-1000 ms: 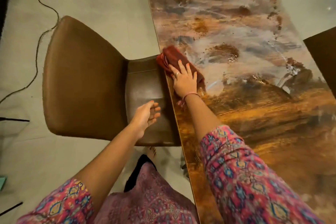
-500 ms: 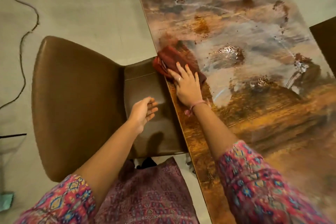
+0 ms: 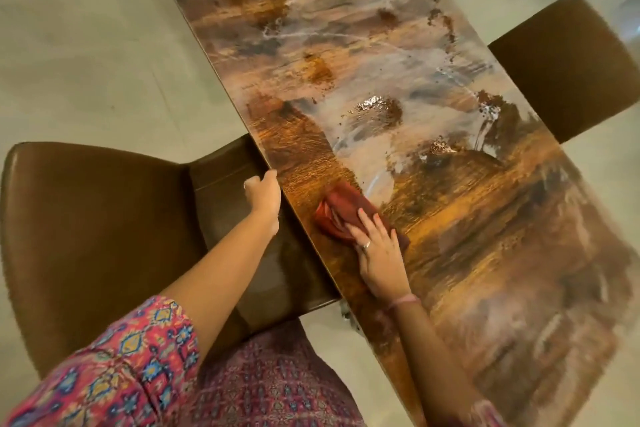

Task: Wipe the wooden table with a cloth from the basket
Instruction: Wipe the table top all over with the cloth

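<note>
The long wooden table [image 3: 485, 218] runs from near right to far left, streaked with wet smears and brown patches. A dark red cloth [image 3: 341, 210] lies bunched on it close to the left edge. My right hand [image 3: 381, 253] presses flat on the cloth's near part with fingers spread, and a ring shows on one finger. My left hand [image 3: 265, 192] is loosely cupped against the table's left edge, just left of the cloth, above the chair seat. No basket is in view.
A brown leather chair [image 3: 104, 218] is tucked under the table's left side, below my left arm. A second brown chair [image 3: 571, 62] stands at the far right side. Pale floor surrounds the table.
My right hand has slid the cloth in from the table's left edge onto the top. My left hand has risen from above the seat to the table's edge. The view has pulled back.
</note>
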Available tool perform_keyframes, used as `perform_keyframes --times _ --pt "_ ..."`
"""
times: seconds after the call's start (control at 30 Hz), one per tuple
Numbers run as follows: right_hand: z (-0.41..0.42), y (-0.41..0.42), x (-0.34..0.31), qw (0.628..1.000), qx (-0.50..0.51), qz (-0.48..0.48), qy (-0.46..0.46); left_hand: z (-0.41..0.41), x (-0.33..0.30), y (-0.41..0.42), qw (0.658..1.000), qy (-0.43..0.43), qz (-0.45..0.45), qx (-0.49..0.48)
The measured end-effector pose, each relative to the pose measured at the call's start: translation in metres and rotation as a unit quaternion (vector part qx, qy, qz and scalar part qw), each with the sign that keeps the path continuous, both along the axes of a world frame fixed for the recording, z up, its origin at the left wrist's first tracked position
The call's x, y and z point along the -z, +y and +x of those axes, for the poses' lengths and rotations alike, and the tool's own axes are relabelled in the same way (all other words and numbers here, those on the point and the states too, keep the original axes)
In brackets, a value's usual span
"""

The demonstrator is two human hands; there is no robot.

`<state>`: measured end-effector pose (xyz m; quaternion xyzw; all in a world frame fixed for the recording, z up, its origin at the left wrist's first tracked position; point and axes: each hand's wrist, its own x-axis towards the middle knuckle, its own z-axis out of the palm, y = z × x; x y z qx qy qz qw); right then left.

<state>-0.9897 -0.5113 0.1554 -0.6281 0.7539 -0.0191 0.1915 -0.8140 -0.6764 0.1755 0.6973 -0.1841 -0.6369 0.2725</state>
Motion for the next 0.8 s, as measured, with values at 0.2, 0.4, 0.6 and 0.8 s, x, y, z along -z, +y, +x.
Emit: perform_keyframes --times 0.2,0.4,0.6,0.8 --pt "-0.116 -0.129 -0.002 0.979 0.198 -0.020 0.033 -0.037 0.004 -0.030 0.998 -0.013 -0.011 -0.057" --pt "-0.050 -0.163 -0.002 0.956 0.290 -0.043 0.027 -0.044 0.022 -0.024 0.977 0.070 0.018 -0.202" --pt "0.058 -0.123 0.000 0.991 -0.111 -0.019 -0.069 -0.041 0.028 -0.028 0.951 0.163 0.027 -0.262" --pt "-0.058 -0.210 0.000 0.995 -0.097 -0.033 0.010 -0.048 0.036 -0.029 0.962 0.053 0.004 -0.269"
